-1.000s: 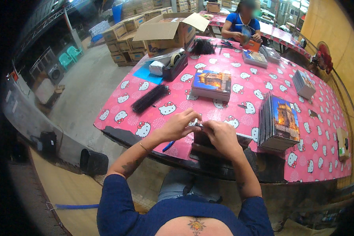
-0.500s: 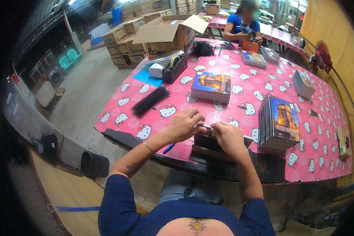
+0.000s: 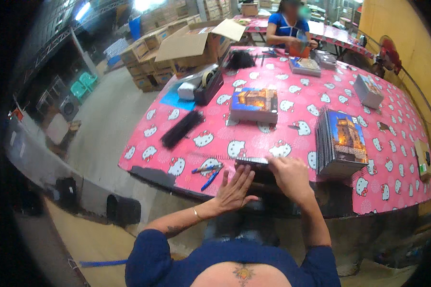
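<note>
Glossy paper notebook covers (image 3: 348, 136), smooth plastic-looking tablecloth (image 3: 285, 138), matt cardboard box (image 3: 183, 50), plastic chairs (image 3: 84, 85)

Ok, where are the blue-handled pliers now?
In the head view, the pliers lie left of centre on the pink tablecloth, just left of the left hand.

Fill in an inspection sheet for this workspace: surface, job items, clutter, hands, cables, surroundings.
Surface: pink patterned tabletop.
Job items: book edge-on by the hands; coil sticks out leftward.
Clutter: blue pliers, black coils, tape dispenser, book stacks.
Hands: left hand open, fingers spread; right hand curled at the book's edge, grip unclear.
Cables: dark line below fan; cable or rail, cannot tell.
Surroundings: co-worker opposite, open carton, stacked boxes, green chairs.
</note>
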A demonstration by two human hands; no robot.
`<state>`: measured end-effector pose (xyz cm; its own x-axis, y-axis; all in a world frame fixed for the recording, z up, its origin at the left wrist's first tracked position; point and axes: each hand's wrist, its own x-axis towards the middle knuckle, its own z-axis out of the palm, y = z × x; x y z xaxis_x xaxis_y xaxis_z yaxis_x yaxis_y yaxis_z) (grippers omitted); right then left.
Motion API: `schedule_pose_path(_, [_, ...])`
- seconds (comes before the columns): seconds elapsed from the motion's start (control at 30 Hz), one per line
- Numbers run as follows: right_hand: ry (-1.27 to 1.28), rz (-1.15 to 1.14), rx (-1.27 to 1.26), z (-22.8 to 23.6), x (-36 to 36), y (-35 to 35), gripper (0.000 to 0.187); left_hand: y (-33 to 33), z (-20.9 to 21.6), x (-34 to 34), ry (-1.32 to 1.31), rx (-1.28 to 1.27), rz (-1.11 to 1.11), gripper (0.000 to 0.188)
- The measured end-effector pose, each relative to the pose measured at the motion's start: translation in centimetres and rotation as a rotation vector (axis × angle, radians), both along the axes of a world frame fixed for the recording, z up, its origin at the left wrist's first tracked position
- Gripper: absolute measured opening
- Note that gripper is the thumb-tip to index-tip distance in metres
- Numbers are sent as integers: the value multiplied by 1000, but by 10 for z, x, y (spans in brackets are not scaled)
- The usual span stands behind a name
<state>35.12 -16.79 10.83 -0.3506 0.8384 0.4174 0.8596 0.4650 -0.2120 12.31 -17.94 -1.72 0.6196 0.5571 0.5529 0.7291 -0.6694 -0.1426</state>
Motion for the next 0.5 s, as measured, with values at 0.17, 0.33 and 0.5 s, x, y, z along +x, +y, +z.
schedule_pose_path(0.17, [102,63,-18,3,11,9,20,51,73,11,67,35,135,90])
schedule_pose_path(0.33, [114,104,-36,4,9,15,22,62,74,20,99,77,202,90])
schedule_pose_path(0.5, [90,68,-83,1,8,14,24,8,38,16,38,-178,-185,86])
